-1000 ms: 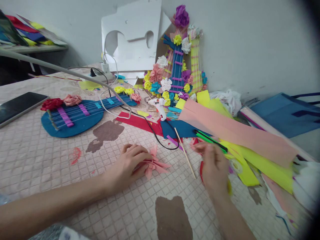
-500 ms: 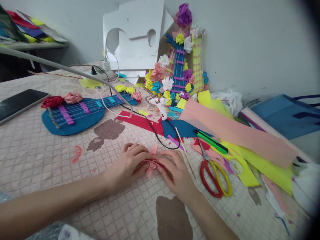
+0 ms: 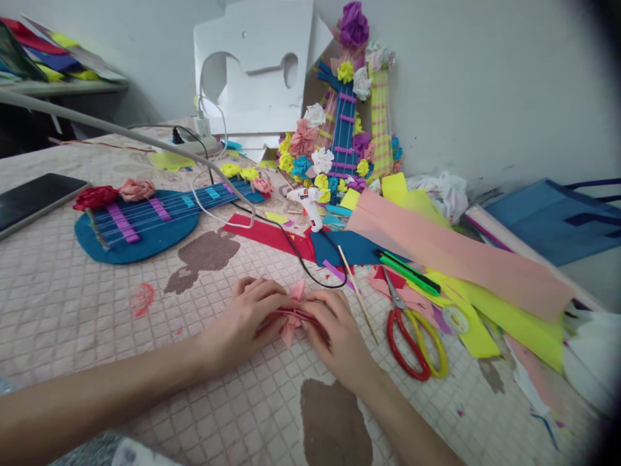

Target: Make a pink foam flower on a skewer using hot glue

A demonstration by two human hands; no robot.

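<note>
Pink crepe paper (image 3: 290,327), folded narrow with pointed ends fanning out, lies between my hands just above the table. My left hand (image 3: 255,314) pinches its left side, and my right hand (image 3: 334,333) grips the right side; the fingertips nearly meet at the middle. Parts of the paper are hidden under the fingers. To the right of my right hand are a thin wooden stick (image 3: 358,294) and scissors (image 3: 412,336) with red and yellow handles. A blue paper guitar (image 3: 140,226) with purple strips, strings and paper flowers lies at the left.
A white glue gun (image 3: 308,204) with a black cord stands beyond my hands. A green cutter (image 3: 410,272), a tape roll (image 3: 456,318) and pink and yellow paper sheets (image 3: 451,249) cover the right side. A phone (image 3: 39,200) lies far left. Flower-decorated guitars (image 3: 345,123) lean on the wall.
Both hands stay on the pink paper, with the right fingers shifted slightly inward over it. The whole view has moved a little; other things lie as before.
</note>
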